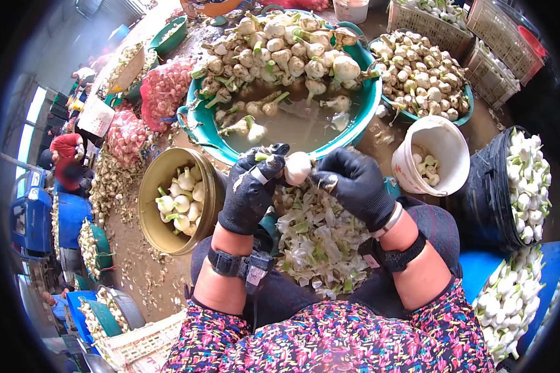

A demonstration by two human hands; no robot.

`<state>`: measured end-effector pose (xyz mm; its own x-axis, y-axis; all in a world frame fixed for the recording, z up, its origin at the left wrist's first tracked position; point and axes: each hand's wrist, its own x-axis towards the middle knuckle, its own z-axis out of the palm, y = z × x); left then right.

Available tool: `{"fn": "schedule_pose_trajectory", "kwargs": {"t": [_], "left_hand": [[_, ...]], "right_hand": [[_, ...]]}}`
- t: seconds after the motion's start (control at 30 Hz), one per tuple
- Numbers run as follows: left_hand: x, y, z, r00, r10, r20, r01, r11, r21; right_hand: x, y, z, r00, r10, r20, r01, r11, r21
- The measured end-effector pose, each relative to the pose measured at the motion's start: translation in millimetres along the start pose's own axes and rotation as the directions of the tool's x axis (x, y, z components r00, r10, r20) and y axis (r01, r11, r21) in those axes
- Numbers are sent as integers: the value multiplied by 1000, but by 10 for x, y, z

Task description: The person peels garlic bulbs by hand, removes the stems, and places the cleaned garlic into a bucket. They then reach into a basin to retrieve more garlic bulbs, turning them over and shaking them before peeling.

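Observation:
My left hand (247, 194), in a black glove, is closed around a garlic bulb (298, 168) above my lap. The bulb is white and smooth, and a cut stem end shows above the left fingers. Against the bulb's right side is my right hand (356, 185), also black-gloved, with its fingers pinched together. A small pale bit shows at those fingers, too small to name. Beneath both hands lies a heap of garlic skins (320, 239). Just ahead stands a teal tub (213, 144) of murky water, piled with unpeeled garlic bulbs (280, 53).
On my left is a yellow bucket (146, 205) of white bulbs. A white bucket (438, 127) and a black bucket (479, 193) stand to my right. Behind them are a basin of garlic (420, 74) and plastic crates (501, 34). A person in red (67, 148) is at far left.

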<state>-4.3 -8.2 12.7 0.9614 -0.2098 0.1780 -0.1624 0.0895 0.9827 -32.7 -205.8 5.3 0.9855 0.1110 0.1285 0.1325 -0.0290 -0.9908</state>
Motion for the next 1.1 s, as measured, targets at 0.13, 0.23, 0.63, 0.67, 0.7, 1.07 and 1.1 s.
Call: {"fn": "schedule_pose_trajectory", "kwargs": {"t": [0.13, 0.23, 0.63, 0.67, 0.7, 1.07, 1.1], "left_hand": [[-11, 185, 113, 981, -177, 83, 186, 977, -109], [2, 198, 163, 991, -117, 70, 115, 993, 36], [-29, 119, 79, 990, -78, 121, 63, 991, 120], [-14, 114, 48, 991, -70, 115, 55, 990, 126], [-4, 106, 22, 990, -131, 42, 130, 991, 38], [62, 125, 104, 852, 361, 380, -517, 466, 718], [41, 117, 171, 850, 359, 387, -522, 468, 713]], "right_hand": [[31, -43, -15, 999, 37, 7, -38, 953, 300], [54, -82, -48, 984, 123, 131, -158, 940, 303], [27, -51, 32, 956, -252, 147, 291, 869, -400], [-6, 4, 44, 952, -265, 155, 305, 871, -385], [-56, 32, 55, 950, -229, 212, 304, 834, -461], [-8, -64, 112, 991, 137, 0, -132, 953, 272], [-10, -55, 109, 990, 139, -9, -132, 953, 273]]}}
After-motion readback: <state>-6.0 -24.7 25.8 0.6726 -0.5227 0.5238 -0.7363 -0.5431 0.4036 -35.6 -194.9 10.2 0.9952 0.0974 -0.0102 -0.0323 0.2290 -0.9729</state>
